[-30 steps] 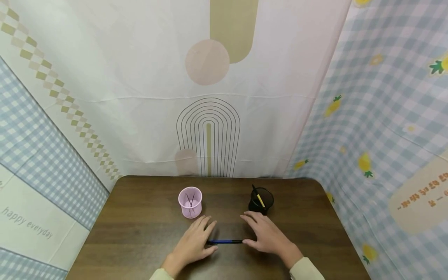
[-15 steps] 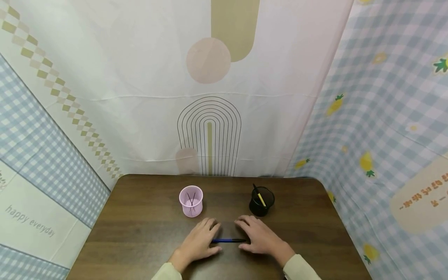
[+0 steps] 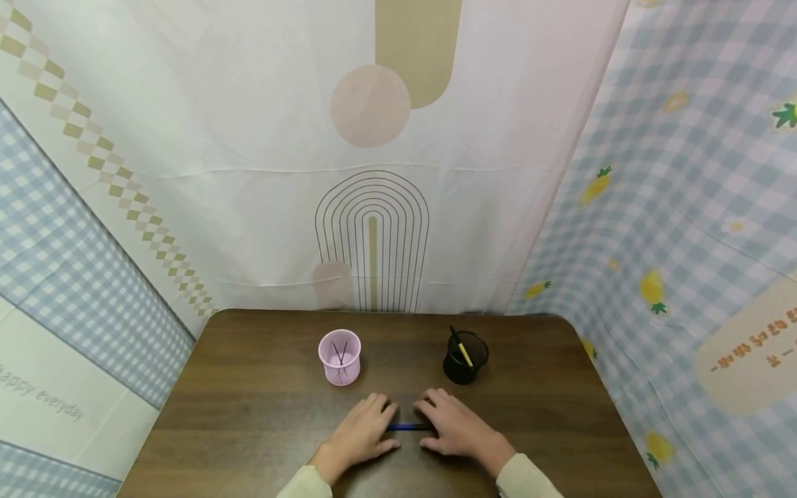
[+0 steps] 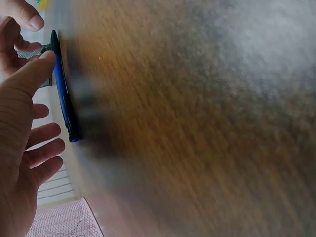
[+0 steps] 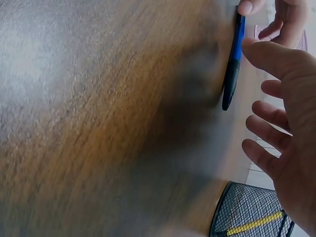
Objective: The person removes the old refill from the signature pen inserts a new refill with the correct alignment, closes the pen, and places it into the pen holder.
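Observation:
A blue pen (image 3: 407,427) with a black grip lies crosswise on the brown table (image 3: 249,408). At its left end my left hand (image 3: 360,430) rests with fingers spread and loosely bent. My right hand (image 3: 459,427) mirrors it at the black end. The left wrist view has the pen (image 4: 60,81) lying just beyond the left thumb (image 4: 37,71), its fingers not wrapped round it. In the right wrist view, the pen's dark tip (image 5: 228,91) points toward the viewer's lower side, near the parted right fingers (image 5: 266,131).
Behind the left hand stands a pink mesh cup (image 3: 341,375) with thin dark crossed lines inside. A black mesh cup (image 3: 459,372) behind the right hand holds a yellow-and-black pen (image 3: 464,353). Patterned cloth (image 3: 261,138) hangs beyond the table's back edge.
Both hands have moved inward along the pen and slightly toward the person, so the gap between them is narrower. The cups stay in place.

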`<state>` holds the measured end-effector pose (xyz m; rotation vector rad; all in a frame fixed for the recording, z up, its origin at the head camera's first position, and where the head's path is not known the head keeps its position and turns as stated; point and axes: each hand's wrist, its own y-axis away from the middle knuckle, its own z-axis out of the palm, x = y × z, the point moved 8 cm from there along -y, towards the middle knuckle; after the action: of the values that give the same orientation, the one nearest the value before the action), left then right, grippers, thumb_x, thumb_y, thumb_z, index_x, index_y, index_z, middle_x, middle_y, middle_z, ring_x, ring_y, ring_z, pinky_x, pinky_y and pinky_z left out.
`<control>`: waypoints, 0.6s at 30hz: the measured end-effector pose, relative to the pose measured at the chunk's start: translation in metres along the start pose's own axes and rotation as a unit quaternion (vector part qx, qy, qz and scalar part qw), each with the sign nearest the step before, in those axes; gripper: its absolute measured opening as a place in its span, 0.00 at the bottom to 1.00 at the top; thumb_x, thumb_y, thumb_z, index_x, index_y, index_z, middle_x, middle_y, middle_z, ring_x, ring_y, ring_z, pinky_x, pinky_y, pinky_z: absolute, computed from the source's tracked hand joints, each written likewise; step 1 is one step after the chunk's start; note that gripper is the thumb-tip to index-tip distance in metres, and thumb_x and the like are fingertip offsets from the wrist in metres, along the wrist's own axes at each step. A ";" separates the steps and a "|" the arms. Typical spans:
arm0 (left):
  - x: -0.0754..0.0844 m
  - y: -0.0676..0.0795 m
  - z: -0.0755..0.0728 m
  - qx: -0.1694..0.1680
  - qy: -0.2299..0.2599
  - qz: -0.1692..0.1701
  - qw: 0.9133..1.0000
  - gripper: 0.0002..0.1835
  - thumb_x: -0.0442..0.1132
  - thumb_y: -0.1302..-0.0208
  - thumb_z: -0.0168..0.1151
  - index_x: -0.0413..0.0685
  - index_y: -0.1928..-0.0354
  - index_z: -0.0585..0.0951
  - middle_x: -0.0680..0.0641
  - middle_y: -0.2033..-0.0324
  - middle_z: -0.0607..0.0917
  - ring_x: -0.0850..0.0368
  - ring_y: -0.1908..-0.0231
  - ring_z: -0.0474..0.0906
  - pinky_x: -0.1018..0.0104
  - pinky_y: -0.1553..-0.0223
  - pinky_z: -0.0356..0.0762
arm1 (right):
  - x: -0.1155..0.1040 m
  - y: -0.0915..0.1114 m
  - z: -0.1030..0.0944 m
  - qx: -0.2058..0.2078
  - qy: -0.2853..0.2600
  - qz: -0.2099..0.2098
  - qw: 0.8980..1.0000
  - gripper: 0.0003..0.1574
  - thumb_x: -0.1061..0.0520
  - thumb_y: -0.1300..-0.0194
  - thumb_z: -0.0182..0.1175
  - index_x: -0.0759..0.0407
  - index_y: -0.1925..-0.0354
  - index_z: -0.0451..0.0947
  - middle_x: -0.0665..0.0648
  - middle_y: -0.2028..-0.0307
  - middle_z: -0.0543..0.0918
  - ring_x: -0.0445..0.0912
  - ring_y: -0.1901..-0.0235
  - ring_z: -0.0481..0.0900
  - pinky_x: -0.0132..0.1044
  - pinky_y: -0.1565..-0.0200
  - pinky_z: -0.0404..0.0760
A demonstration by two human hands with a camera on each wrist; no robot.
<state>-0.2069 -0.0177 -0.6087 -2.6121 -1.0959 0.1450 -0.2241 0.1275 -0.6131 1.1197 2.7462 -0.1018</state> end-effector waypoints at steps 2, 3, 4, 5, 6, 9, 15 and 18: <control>0.001 0.000 0.000 0.006 -0.008 0.006 1.000 0.35 0.64 0.47 0.75 0.45 0.46 0.84 0.49 0.55 0.81 0.54 0.54 0.77 0.60 0.54 0.80 | -0.001 -0.001 0.003 -0.008 -0.002 0.003 1.000 0.38 0.36 0.37 0.70 0.52 0.36 0.76 0.50 0.44 0.75 0.44 0.48 0.73 0.42 0.44 0.80; 0.002 -0.001 0.000 0.007 -0.011 0.008 1.000 0.35 0.64 0.47 0.75 0.45 0.47 0.84 0.50 0.56 0.81 0.55 0.55 0.77 0.61 0.55 0.80 | -0.001 -0.001 0.004 -0.009 -0.001 0.002 1.000 0.38 0.36 0.37 0.70 0.51 0.36 0.76 0.50 0.45 0.75 0.43 0.48 0.73 0.42 0.45 0.80; 0.002 -0.001 0.000 0.008 -0.015 0.010 1.000 0.34 0.64 0.47 0.75 0.46 0.48 0.84 0.50 0.56 0.81 0.55 0.56 0.76 0.61 0.56 0.80 | -0.002 -0.001 0.004 -0.008 -0.001 0.000 1.000 0.37 0.36 0.37 0.70 0.51 0.37 0.76 0.50 0.46 0.75 0.43 0.50 0.73 0.41 0.46 0.80; 0.003 -0.001 0.001 0.007 -0.018 0.012 1.000 0.33 0.64 0.47 0.75 0.46 0.49 0.84 0.51 0.57 0.80 0.56 0.56 0.76 0.62 0.56 0.79 | -0.003 -0.001 0.005 -0.008 0.000 -0.002 1.000 0.36 0.37 0.37 0.70 0.51 0.37 0.77 0.49 0.47 0.75 0.42 0.51 0.72 0.40 0.46 0.80; 0.004 -0.001 0.001 0.005 -0.021 0.013 1.000 0.33 0.64 0.47 0.75 0.47 0.50 0.85 0.51 0.57 0.80 0.56 0.57 0.76 0.62 0.57 0.79 | -0.004 -0.001 0.005 -0.006 0.000 -0.005 1.000 0.36 0.37 0.37 0.70 0.51 0.38 0.77 0.49 0.48 0.75 0.41 0.52 0.72 0.39 0.48 0.80; 0.006 -0.002 0.002 -0.003 -0.028 0.015 0.999 0.30 0.64 0.46 0.75 0.48 0.51 0.85 0.51 0.58 0.80 0.56 0.57 0.76 0.63 0.57 0.79 | -0.006 -0.002 0.006 -0.003 0.000 -0.009 1.000 0.34 0.39 0.38 0.72 0.51 0.40 0.78 0.47 0.51 0.75 0.40 0.54 0.72 0.37 0.50 0.79; 0.009 -0.001 0.005 -0.009 -0.039 0.016 0.999 0.26 0.62 0.43 0.74 0.50 0.55 0.84 0.52 0.60 0.79 0.57 0.59 0.75 0.65 0.59 0.79 | -0.010 -0.004 0.010 -0.022 -0.002 -0.002 1.000 0.30 0.42 0.37 0.72 0.52 0.42 0.80 0.47 0.52 0.76 0.41 0.54 0.73 0.36 0.50 0.80; 0.010 0.000 0.006 -0.005 -0.041 0.015 0.999 0.24 0.61 0.43 0.74 0.51 0.57 0.84 0.52 0.60 0.78 0.58 0.60 0.75 0.66 0.60 0.78 | -0.010 -0.005 0.012 -0.032 0.003 0.006 0.999 0.28 0.43 0.37 0.72 0.52 0.43 0.80 0.48 0.51 0.76 0.40 0.53 0.73 0.36 0.50 0.80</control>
<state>-0.2015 -0.0091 -0.6136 -2.6535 -1.0857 0.2570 -0.2185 0.1157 -0.6227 1.1209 2.7264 -0.0098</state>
